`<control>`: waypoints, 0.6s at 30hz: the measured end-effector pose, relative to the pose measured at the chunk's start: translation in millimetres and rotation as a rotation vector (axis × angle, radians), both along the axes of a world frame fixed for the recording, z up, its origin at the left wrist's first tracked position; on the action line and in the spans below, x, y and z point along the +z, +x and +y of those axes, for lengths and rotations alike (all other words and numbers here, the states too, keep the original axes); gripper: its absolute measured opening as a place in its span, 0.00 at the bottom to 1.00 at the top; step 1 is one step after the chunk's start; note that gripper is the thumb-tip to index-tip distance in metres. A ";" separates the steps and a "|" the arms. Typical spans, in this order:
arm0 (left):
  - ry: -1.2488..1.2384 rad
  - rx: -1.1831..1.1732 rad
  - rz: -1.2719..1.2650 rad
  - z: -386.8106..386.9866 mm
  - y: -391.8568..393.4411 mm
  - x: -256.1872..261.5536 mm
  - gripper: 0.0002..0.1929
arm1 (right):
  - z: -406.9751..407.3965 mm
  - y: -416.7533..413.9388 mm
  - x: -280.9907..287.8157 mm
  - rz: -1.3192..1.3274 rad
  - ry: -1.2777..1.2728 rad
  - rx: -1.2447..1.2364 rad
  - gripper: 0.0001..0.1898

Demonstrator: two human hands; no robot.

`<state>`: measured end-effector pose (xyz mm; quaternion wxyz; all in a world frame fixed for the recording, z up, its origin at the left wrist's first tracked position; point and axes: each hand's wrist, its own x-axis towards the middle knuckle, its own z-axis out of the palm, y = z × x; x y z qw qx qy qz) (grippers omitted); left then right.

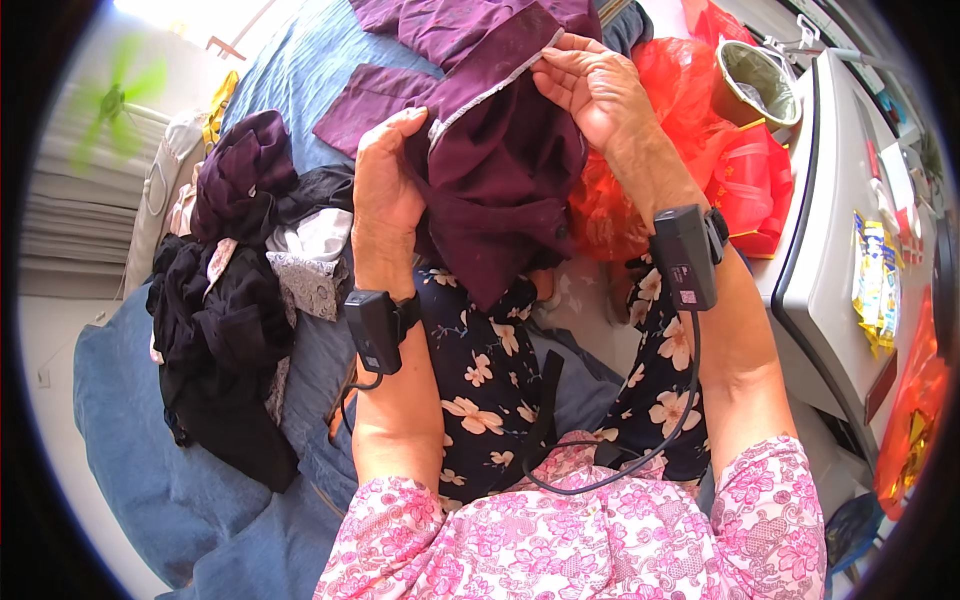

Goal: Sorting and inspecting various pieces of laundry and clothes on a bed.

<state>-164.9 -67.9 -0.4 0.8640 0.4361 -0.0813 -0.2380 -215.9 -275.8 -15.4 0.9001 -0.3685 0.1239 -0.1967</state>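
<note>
Both hands hold up a dark purple garment [499,180] along an edge with a pale trim. My left hand [390,176] grips the fabric at the left end of that trim, thumb on top. At the trim's upper right end, my right hand [592,94] pinches the cloth between thumb and fingers. Folds of the garment hang between the hands, down over my dark floral trousers [480,375]. More purple cloth [405,30] lies beyond, on a blue cover. Each wrist bears a black strapped device, and a black cable runs across my lap.
To the left, dark clothes [225,330], a purple bundle [244,172] and grey patterned cloth [311,281] lie heaped on the blue cover [135,450]. Red plastic bags [675,97], a lined bin [757,82] and a white cabinet-like surface [825,225] stand on the right. A green fan [112,101] is far left.
</note>
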 end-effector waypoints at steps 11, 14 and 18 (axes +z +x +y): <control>-0.137 -0.041 -0.127 0.3 3.2 -2.9 0.05 | 14.4 -16.5 8.9 0.092 -0.228 0.332 0.07; -0.114 -0.041 -0.164 -0.4 4.0 -5.8 0.05 | 22.2 -22.3 11.1 0.083 -0.275 0.448 0.07; -0.045 0.014 -0.143 -2.4 4.8 -8.6 0.04 | 29.1 -30.6 16.4 0.053 -0.393 0.503 0.09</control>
